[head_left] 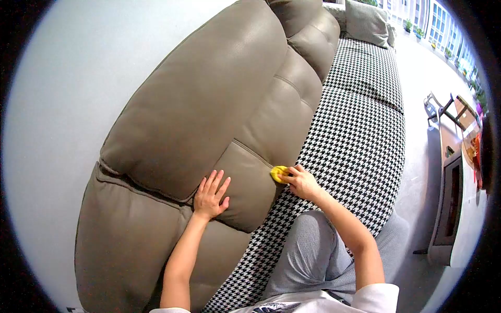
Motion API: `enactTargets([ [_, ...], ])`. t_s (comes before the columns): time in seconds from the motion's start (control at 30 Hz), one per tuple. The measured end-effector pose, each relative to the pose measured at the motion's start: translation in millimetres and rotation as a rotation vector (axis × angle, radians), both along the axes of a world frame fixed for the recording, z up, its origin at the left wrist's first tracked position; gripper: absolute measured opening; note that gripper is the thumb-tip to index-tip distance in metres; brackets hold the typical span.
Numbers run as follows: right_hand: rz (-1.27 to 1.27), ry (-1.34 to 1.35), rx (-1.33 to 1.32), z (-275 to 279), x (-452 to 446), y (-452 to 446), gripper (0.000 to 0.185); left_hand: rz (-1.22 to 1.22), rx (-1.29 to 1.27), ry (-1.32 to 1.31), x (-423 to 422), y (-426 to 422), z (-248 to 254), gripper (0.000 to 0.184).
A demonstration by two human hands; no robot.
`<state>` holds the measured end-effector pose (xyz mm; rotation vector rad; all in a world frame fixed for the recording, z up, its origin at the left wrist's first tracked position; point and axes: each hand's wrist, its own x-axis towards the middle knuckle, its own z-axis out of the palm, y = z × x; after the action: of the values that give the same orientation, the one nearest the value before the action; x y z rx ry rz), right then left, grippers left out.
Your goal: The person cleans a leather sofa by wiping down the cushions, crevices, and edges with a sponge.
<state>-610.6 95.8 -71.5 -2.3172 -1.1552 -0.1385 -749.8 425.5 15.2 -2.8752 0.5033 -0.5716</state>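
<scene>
A bunched yellow cloth (279, 174) is pinched in the fingers of my right hand (302, 182). It touches the lower right edge of a brown leather sofa back cushion (250, 182), where the cushion meets the seat. My left hand (210, 198) lies flat on the same backrest, fingers spread, beside the seam between two cushions. Under my right forearm runs the seat, covered in black and white houndstooth fabric (355, 130). Part of the cloth is hidden by my fingers.
My knee in grey trousers (302, 245) rests on the seat. A ribbed grey pillow (366, 23) sits at the sofa's far end. On the right stands a low table (443, 208) with things on it. Potted plants (419, 33) line the windows. A pale wall (78, 78) is on the left.
</scene>
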Motion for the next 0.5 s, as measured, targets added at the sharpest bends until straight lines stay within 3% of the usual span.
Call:
enactTargets([
  [0.03,-0.07,0.149,-0.112,12,-6,-7,0.05,-0.003,-0.011,-0.009,-3,0,0,0.057],
  [0.1,-0.111,0.148,-0.081,40,-8,-7,0.043,-0.005,-0.031,-0.008,-4,1,-1,0.057],
  [0.17,-0.075,-0.174,0.216,63,-6,12,0.051,-0.013,-0.047,-0.006,-2,2,-3,0.056],
  [0.23,-0.066,-0.112,0.425,79,-4,46,0.061,-0.009,-0.022,-0.028,-2,3,-4,0.057],
  [0.3,-0.069,-0.134,0.252,63,-1,80,0.071,0.002,0.013,-0.035,-3,2,-4,0.058],
  [0.37,-0.12,-0.331,0.147,29,0,87,0.074,0.011,0.041,-0.036,-2,3,-3,0.059],
  [0.4,-0.058,-0.188,0.191,11,2,83,0.073,0.004,0.044,-0.041,-2,3,-3,0.059],
  [0.5,0.003,-0.238,0.074,-17,-1,37,0.073,0.002,0.015,-0.038,-3,3,-6,0.057],
])
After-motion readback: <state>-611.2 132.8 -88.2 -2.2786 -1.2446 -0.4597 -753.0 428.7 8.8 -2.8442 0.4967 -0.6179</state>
